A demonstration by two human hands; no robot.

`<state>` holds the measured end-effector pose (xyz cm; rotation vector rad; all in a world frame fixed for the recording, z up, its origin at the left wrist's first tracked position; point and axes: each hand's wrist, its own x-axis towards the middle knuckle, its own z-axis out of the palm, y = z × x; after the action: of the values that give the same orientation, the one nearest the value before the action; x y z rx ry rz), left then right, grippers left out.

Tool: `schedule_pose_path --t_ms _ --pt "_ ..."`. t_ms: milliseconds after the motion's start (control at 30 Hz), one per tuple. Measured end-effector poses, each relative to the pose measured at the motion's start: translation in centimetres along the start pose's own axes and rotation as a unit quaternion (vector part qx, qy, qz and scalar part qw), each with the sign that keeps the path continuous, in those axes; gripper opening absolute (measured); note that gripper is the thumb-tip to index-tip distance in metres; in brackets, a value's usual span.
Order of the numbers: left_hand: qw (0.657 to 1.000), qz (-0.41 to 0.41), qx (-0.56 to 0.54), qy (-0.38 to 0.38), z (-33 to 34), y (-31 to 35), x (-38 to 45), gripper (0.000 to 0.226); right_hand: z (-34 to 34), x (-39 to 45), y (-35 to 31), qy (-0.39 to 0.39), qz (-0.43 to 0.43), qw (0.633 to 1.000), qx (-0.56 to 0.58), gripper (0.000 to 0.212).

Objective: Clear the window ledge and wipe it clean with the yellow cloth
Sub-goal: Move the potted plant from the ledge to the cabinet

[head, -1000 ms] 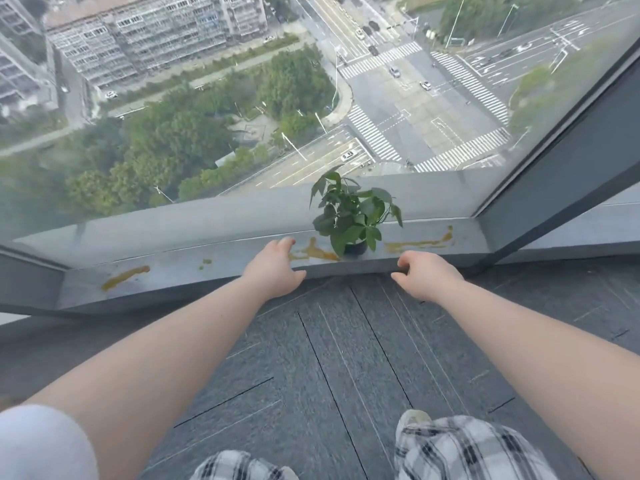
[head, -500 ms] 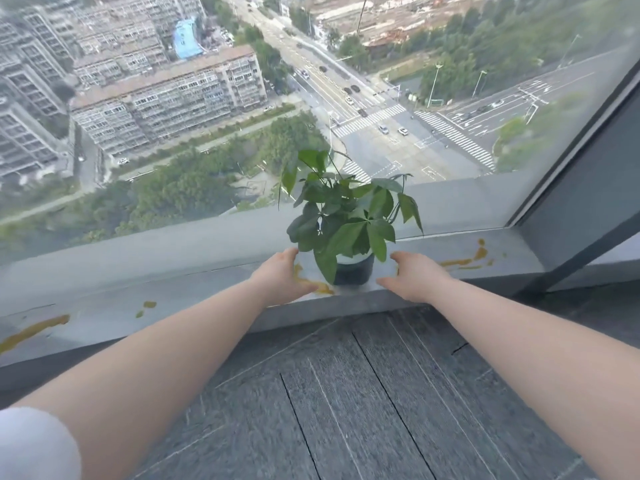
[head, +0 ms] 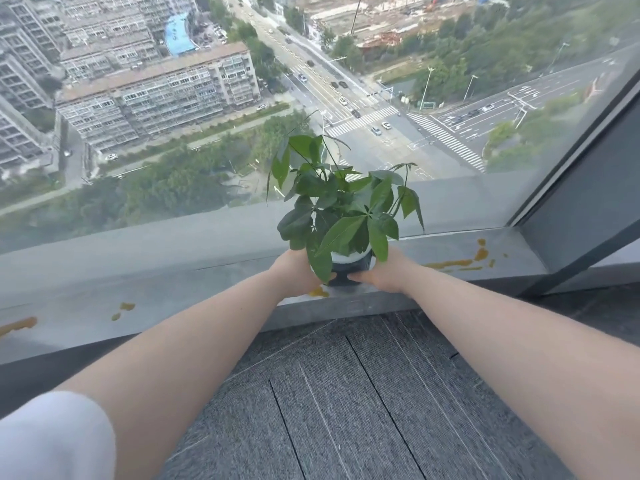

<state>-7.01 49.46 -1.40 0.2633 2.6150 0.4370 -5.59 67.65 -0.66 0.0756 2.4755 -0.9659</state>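
A small potted plant with broad green leaves stands in a dark pot with a white inner rim on the grey window ledge. My left hand presses against the pot's left side and my right hand against its right side, so both hands clasp the pot. Leaves hide part of the fingers. Yellow-brown smears mark the ledge: one by the pot's base, several at the right, small spots and a streak at the far left. No yellow cloth is in view.
A large glass pane rises right behind the ledge, with the city far below. A dark window frame slants up at the right. Grey ribbed carpet tiles cover the floor in front of the ledge.
My hands moved from the ledge's front edge inward onto both sides of the pot. The view has drawn closer and tilted up.
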Motion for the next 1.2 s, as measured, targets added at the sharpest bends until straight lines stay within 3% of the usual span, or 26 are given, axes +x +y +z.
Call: schedule_pose_path --t_ms 167,367,667,867,1000,1200 --pt "0.999 0.014 -0.028 0.019 0.9 -0.6 0.2 0.025 0.1 -0.3 -0.5 0.004 -0.002 0.999 0.049 0.067" --pt "0.986 0.007 -0.154 0.071 0.0 -0.2 -2.0 0.024 0.0 -1.4 -1.0 0.019 -0.005 0.997 0.079 0.060" --pt "0.983 -0.001 -0.178 0.048 -4.2 0.8 -8.5 0.017 -0.5 -6.5 -4.4 0.024 -0.006 0.994 0.106 0.053" --pt "0.977 -0.015 -0.207 0.042 -11.5 2.7 -15.6 0.014 -4.6 -12.9 -11.1 0.009 0.000 0.994 0.111 0.055" --pt "0.975 -0.015 -0.219 0.042 -18.5 5.4 -21.2 0.021 -8.8 -18.0 -16.7 0.016 -0.007 0.995 0.098 0.049" --pt "0.970 -0.003 -0.236 0.058 -30.0 8.5 -30.5 0.011 -15.4 -26.1 -26.8 0.026 -0.020 0.997 0.064 0.049"
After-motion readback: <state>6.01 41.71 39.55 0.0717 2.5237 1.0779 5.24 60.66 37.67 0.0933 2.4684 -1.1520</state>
